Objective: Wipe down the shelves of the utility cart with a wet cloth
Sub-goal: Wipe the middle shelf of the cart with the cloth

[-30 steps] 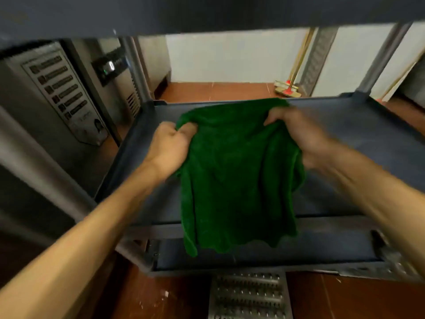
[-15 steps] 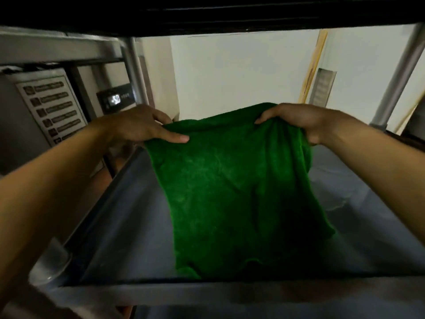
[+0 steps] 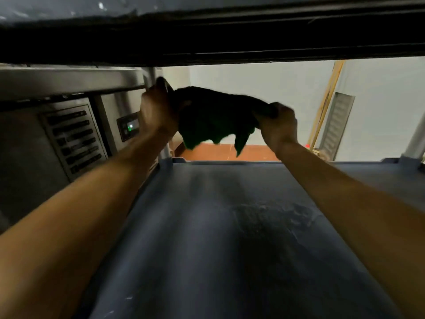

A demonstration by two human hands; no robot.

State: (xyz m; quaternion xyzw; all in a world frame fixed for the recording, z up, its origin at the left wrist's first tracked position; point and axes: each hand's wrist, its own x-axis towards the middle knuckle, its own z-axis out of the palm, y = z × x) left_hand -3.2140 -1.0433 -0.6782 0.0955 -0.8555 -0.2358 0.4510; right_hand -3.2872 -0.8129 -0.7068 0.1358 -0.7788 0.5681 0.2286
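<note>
Above the far edge of the shelf (image 3: pixel 230 226), left hand (image 3: pixel 156 111) and right hand (image 3: pixel 279 127) each pinch the cloth (image 3: pixel 213 120), clear of the surface, likely spreading it flat for wiping

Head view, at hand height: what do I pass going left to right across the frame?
Label panel → lit control display → left hand → green cloth → right hand → leaning wooden stick → louvred panel.
</note>
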